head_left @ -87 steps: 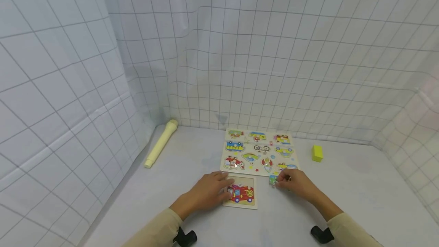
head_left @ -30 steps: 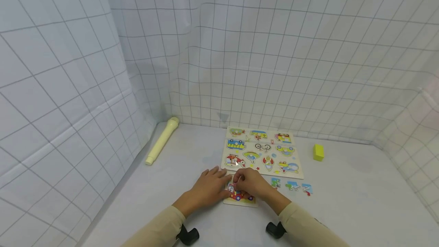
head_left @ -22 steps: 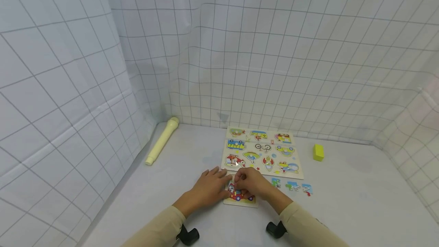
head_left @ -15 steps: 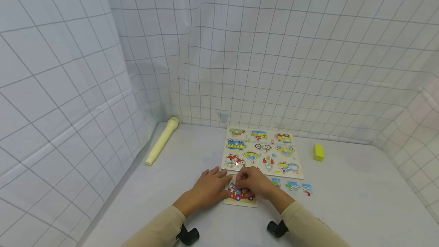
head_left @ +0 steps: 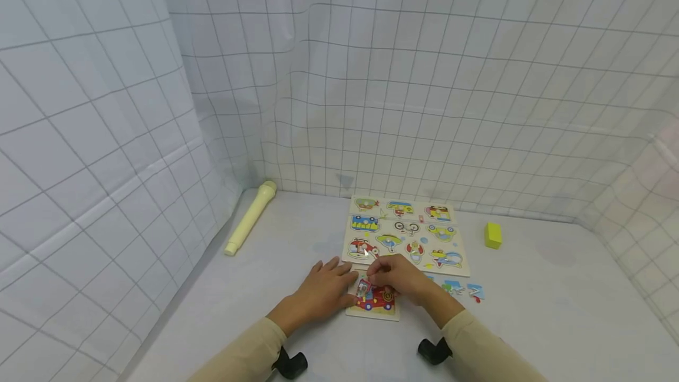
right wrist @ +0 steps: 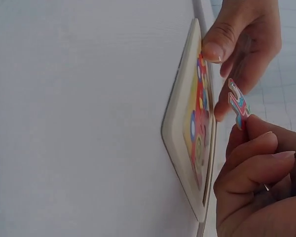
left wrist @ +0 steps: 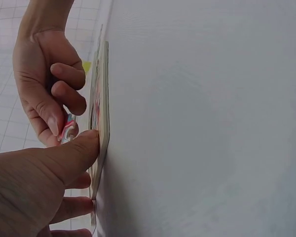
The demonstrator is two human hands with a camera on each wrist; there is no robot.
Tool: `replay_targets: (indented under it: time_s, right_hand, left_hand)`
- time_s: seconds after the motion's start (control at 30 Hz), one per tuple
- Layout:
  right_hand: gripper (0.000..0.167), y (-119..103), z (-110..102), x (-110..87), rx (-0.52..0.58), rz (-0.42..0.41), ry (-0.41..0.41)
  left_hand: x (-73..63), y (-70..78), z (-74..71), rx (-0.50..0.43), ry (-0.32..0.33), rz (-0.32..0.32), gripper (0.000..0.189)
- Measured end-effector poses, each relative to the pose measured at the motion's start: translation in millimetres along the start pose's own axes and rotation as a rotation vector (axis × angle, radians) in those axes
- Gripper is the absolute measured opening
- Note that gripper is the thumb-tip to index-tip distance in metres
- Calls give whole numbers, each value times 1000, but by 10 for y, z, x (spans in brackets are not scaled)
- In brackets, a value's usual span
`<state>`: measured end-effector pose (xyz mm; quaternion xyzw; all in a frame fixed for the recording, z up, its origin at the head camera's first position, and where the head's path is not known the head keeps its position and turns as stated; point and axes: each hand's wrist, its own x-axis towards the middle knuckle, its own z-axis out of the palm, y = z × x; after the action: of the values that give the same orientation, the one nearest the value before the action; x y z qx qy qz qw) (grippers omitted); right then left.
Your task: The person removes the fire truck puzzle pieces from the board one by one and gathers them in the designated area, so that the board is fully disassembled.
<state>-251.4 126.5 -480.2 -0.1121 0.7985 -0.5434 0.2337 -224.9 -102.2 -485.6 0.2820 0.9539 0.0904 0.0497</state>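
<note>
A small wooden jigsaw board (head_left: 373, 316) with a red vehicle picture lies in front of the person. The left hand (head_left: 320, 293) rests along its left side, fingers spread, with the thumb on the near part of its edge. Over the board, the right hand (head_left: 405, 283) pinches a puzzle piece (right wrist: 239, 102) between thumb and fingertips. That piece is red, white and blue and stands tilted above the board in the right wrist view. To the right lie loose puzzle pieces (head_left: 475, 292), one partly hidden behind the right hand.
Behind the small board lies a larger peg puzzle board (head_left: 419, 230) with vehicle shapes. A yellow block (head_left: 493, 235) sits to its right. A pale yellow microphone-shaped stick (head_left: 250, 218) lies at the left. Gridded white curtains (head_left: 403, 105) enclose the table.
The right hand has set a green-blue piece down right of the board and come back over it. It now has another piece lifted and tilted. The left hand stays nearly still.
</note>
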Motion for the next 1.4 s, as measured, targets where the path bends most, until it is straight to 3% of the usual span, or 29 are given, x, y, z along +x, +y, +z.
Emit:
replay_targets:
  time_s: [0.27, 0.53, 0.8, 1.03, 1.4]
  right_hand:
    - [21, 118, -421, -242, 86, 10, 28]
    - [19, 346, -759, -521, 41, 70, 44]
    - [14, 424, -809, -651, -102, 68, 28]
    - [6, 408, -773, -675, -237, 64, 81]
    - [7, 389, -747, -724, -290, 36, 86]
  left_hand:
    - [-20, -5, -18, -1, -15, -1, 56]
    - [-35, -18, -38, 12, -42, 10, 53]
    - [-24, 1, -39, 15, -41, 31, 51]
    - [-15, 9, -32, 9, -39, 35, 51]
    - [-17, 32, -28, 24, -48, 36, 52]
